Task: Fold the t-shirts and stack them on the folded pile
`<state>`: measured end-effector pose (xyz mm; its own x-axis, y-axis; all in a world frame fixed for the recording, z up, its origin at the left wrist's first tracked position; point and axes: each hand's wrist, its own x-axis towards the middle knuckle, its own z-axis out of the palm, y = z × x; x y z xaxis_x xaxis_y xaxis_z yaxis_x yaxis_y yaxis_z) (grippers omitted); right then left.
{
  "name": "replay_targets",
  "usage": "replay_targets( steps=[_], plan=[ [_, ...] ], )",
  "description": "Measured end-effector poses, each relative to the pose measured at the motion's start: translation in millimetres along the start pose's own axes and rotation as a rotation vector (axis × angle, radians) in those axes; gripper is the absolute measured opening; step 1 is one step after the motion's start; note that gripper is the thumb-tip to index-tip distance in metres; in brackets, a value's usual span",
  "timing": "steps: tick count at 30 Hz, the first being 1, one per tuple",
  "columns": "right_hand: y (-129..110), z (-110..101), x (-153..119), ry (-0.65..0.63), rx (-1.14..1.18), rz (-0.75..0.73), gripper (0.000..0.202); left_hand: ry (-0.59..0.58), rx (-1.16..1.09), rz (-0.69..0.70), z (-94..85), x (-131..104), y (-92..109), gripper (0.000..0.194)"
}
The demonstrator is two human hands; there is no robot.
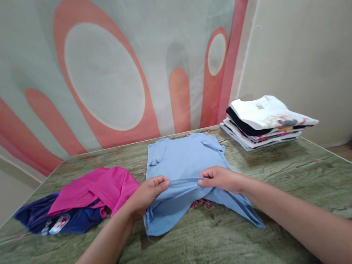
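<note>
1 light-blue shirt (184, 159), mid-table (191, 258), sleeves at the far end; 2 hands on it, apart from each other; left hand (149, 191) and right hand (222, 178) each pinching its raised fold; 2 loose garments at left, 1 pink garment (87, 192) over 1 navy garment (81, 220); 1 folded stack (264, 123) at right, can't count layers.

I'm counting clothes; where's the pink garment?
In the head view, the pink garment lies left of the blue shirt, partly over the navy garment, near the left hand.
</note>
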<state>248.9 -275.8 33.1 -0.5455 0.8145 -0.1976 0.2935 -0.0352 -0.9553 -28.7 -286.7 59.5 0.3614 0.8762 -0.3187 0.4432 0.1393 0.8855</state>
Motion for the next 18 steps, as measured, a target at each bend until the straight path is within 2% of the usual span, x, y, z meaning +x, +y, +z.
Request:
replay_targets(
  steps=[3,5,8,11,15,18],
  plan=[
    [3.3,-9.2,2.7,0.036,0.308,0.120,0.036,0.035,0.057,0.007,-8.9,-0.3,1.4,0.048],
    [3.6,-14.8,2.4,0.040,0.433,0.172,0.035,0.050,0.136,0.047,-14.6,-0.1,1.4,0.047],
    [2.3,-22.3,0.9,0.046,0.552,0.187,0.030,0.089,0.275,0.114,-24.4,2.8,-3.2,0.041],
    [1.1,-27.7,0.5,0.051,0.608,0.185,0.029,0.197,0.480,0.158,-35.4,7.0,-11.9,0.034],
    [2.4,-34.6,2.3,0.145,0.501,0.095,0.036,0.453,0.806,0.162,-53.2,8.7,-21.1,0.025],
    [6.6,-43.0,3.2,0.232,0.117,-0.022,0.035,0.593,0.759,0.158,-67.9,7.5,-22.3,0.028]
  ],
)
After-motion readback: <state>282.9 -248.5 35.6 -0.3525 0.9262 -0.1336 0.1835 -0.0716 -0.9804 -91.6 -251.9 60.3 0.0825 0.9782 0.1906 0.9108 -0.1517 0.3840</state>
